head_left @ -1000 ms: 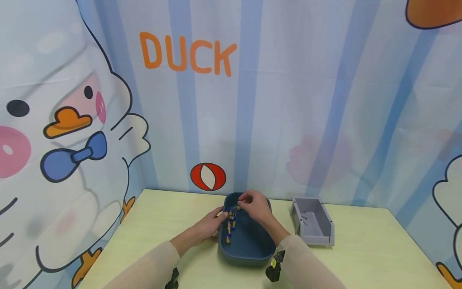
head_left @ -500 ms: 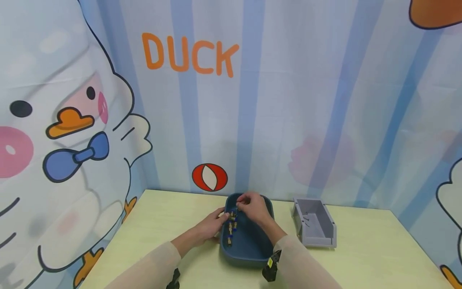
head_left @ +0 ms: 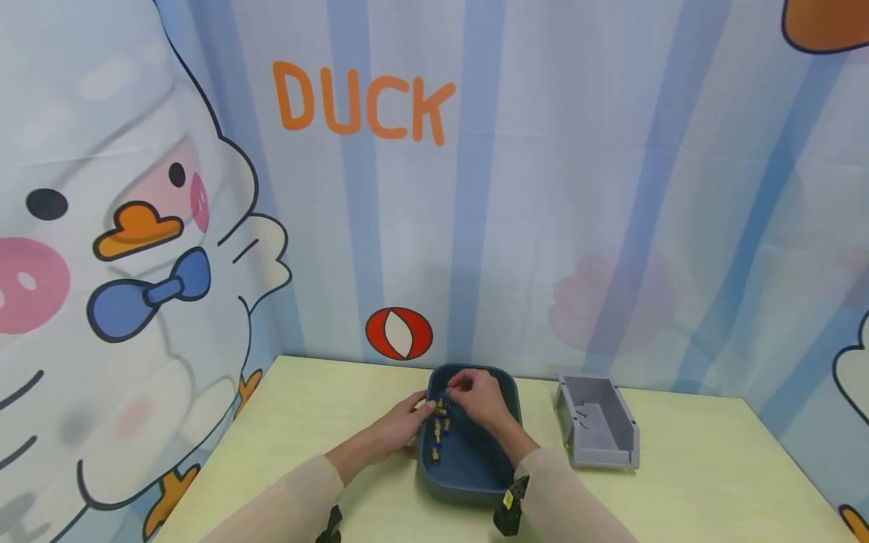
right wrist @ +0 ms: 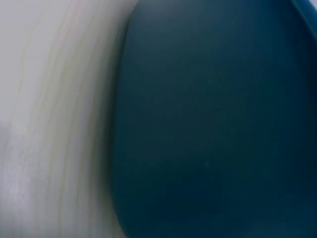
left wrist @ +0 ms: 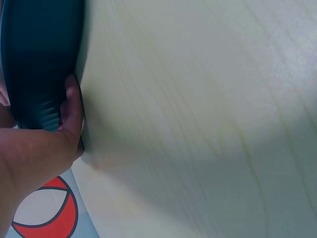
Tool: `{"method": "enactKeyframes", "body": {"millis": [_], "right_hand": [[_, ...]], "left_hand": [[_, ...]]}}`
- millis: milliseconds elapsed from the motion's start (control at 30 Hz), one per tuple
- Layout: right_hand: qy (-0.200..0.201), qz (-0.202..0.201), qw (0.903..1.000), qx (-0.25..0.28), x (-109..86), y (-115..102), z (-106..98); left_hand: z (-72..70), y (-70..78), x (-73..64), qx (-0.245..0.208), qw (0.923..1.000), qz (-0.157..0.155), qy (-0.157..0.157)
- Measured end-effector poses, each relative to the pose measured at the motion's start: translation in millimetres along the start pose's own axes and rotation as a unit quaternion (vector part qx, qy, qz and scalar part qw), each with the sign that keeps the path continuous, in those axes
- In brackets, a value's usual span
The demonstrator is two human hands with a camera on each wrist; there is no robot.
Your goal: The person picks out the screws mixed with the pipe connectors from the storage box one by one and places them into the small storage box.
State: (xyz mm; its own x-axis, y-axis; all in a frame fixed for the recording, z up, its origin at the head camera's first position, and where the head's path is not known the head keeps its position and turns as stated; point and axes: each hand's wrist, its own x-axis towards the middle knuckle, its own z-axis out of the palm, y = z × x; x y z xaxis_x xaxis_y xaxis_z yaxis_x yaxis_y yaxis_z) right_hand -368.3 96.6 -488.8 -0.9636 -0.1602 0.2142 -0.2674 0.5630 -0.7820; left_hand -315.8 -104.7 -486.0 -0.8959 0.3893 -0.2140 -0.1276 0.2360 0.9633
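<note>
A dark blue tub (head_left: 468,494) stands on the table. My left hand (head_left: 399,428) grips its left wall; in the left wrist view that hand (left wrist: 47,144) has fingers curled against the tub's outer side (left wrist: 42,44). Several small brass pipe fittings (head_left: 437,431) with blue ends lie in a rough line along the left inside of the tub. Over the far end of this line my right hand (head_left: 480,398) pinches a small fitting (head_left: 446,396), mostly hidden by the fingertips. The right wrist view has only the tub (right wrist: 208,124) and table, no hand.
A grey open-front bin (head_left: 600,434) stands right of the tub, with a few thin screws or nails (head_left: 581,415) inside. The pale yellow table (head_left: 699,467) ends at a curtain (head_left: 509,226) printed with a duck.
The head view has shifted slightly, so everything sits a little further right. My right fingertips have come down slightly at the far end of the fittings. The left hand keeps its grip.
</note>
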Motion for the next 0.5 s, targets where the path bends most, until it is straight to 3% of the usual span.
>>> {"method": "enactKeyframes", "body": {"millis": [500], "right_hand": [[-0.019,0.012,0.9996,-0.018,-2.1,2.5,5.6]], "left_hand": [[0.7,-3.6,1.5,0.003,1.0,0.004,-0.001]]}}
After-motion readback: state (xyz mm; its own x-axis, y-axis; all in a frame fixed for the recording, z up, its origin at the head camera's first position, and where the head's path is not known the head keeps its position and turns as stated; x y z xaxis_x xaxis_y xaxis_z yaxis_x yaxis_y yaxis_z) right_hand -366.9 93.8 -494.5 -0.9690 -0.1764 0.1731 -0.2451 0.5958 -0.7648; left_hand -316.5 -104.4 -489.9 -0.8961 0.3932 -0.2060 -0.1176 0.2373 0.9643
